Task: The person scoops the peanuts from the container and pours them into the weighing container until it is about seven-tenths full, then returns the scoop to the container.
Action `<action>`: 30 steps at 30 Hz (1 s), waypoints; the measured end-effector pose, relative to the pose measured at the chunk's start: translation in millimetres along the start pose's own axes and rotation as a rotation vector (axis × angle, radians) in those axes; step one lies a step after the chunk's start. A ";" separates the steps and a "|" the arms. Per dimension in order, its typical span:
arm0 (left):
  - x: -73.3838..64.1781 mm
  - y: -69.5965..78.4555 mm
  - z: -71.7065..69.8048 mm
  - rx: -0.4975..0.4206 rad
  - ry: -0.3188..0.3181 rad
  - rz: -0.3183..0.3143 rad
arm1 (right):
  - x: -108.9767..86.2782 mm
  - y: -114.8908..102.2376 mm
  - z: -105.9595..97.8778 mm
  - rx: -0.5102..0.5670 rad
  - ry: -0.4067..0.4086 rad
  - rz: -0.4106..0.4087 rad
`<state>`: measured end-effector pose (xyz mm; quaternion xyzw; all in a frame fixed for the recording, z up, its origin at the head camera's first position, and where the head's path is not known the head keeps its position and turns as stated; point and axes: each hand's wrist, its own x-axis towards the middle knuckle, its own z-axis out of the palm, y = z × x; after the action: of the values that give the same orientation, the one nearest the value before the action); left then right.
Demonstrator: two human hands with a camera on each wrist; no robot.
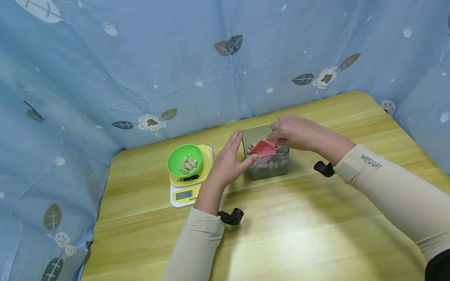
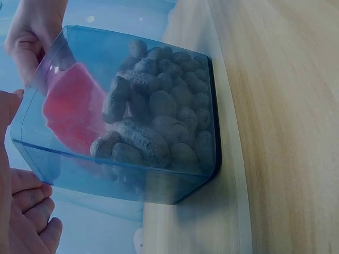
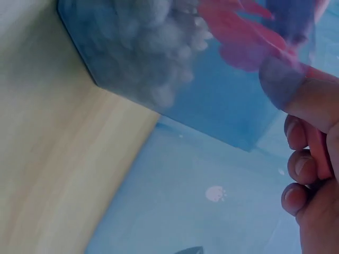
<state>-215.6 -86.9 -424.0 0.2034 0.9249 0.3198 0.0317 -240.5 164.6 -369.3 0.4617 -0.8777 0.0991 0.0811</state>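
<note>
A clear grey plastic box (image 1: 268, 168) holds a heap of unshelled peanuts (image 2: 164, 106). My right hand (image 1: 293, 133) grips the handle of a pink scoop (image 1: 263, 148), reaching in over the box's right side. Through the wall in the left wrist view, the scoop's bowl (image 2: 77, 108) is inside the box, against the peanuts. My left hand (image 1: 226, 162) holds the box at its near left corner, thumb at the front rim and fingers along the left side. In the right wrist view, the fingers (image 3: 302, 166) curl round the handle.
Left of the box stands a yellow and white kitchen scale (image 1: 208, 153), its display (image 1: 184, 195) reading about 13.6. On it sits a green bowl (image 1: 172, 160) with several peanuts (image 1: 188, 164). A blue patterned curtain (image 1: 187, 64) hangs behind the wooden table (image 1: 296, 240).
</note>
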 end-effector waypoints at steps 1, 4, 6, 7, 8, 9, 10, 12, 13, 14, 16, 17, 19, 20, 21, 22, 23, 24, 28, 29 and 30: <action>0.0 -0.5 0.1 0.001 0.001 0.000 | -0.2 0.5 -1.5 -0.005 -0.002 -0.002; 0.7 -1.4 0.8 0.003 0.001 0.005 | -1.3 2.1 -6.2 -0.015 -0.013 -0.010; 1.1 -2.0 0.9 0.006 0.001 0.009 | -1.2 2.5 -9.1 0.001 -0.027 -0.008; 1.1 -2.1 0.8 0.008 -0.001 0.009 | -0.9 2.4 -10.3 0.012 -0.043 -0.002; 1.1 -2.1 0.6 0.011 -0.004 0.007 | -0.6 2.5 -11.2 0.028 -0.061 0.004; 0.9 -2.4 0.5 0.013 -0.005 0.008 | -0.1 2.5 -12.1 0.050 -0.083 0.017; 0.7 -2.3 0.1 0.015 -0.008 0.006 | 0.6 2.4 -13.0 0.072 -0.108 0.029; 0.3 -2.0 -0.5 0.021 -0.014 0.006 | 1.6 2.4 -14.8 0.111 -0.162 0.067; 0.4 -1.9 -0.8 0.022 -0.015 0.007 | 2.1 2.7 -15.3 0.126 -0.179 0.080; 0.4 -1.7 -1.4 0.024 -0.016 0.008 | 2.5 2.8 -15.7 0.139 -0.192 0.089; 0.7 -0.9 -2.2 0.024 -0.015 0.007 | 3.5 3.0 -15.3 0.162 -0.211 0.115; 0.9 -0.5 -2.5 0.025 -0.016 0.005 | 3.8 2.9 -14.8 0.172 -0.215 0.131; 1.1 -0.1 -3.1 0.027 -0.019 0.001 | 3.8 2.3 -13.3 0.189 -0.215 0.159; 1.1 0.1 -3.3 0.028 -0.022 -0.002 | 3.6 2.0 -12.4 0.197 -0.217 0.174; 1.1 0.2 -3.4 0.027 -0.025 -0.003 | 3.2 1.8 -11.6 0.206 -0.218 0.190; 1.1 0.3 -3.4 0.027 -0.027 -0.004 | 2.8 1.4 -11.3 0.216 -0.217 0.202; 1.1 0.4 -3.4 0.026 -0.027 -0.004 | 2.2 1.3 -11.3 0.225 -0.214 0.212; 1.2 0.5 -3.4 0.025 -0.028 -0.004 | 1.5 1.3 -11.4 0.232 -0.209 0.216; 1.8 0.3 -2.4 0.026 -0.019 -0.003 | 0.0 2.3 -12.1 0.267 -0.192 0.250; 2.0 0.1 -1.9 0.028 -0.018 -0.004 | -0.1 2.6 -11.7 0.275 -0.187 0.256; 2.1 -0.1 -1.5 0.028 -0.016 -0.003 | 0.0 2.6 -10.8 0.280 -0.185 0.262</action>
<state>-217.8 -87.0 -422.7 0.2050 0.9293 0.3050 0.0366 -242.1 168.7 -359.1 0.3577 -0.9116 0.1868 -0.0784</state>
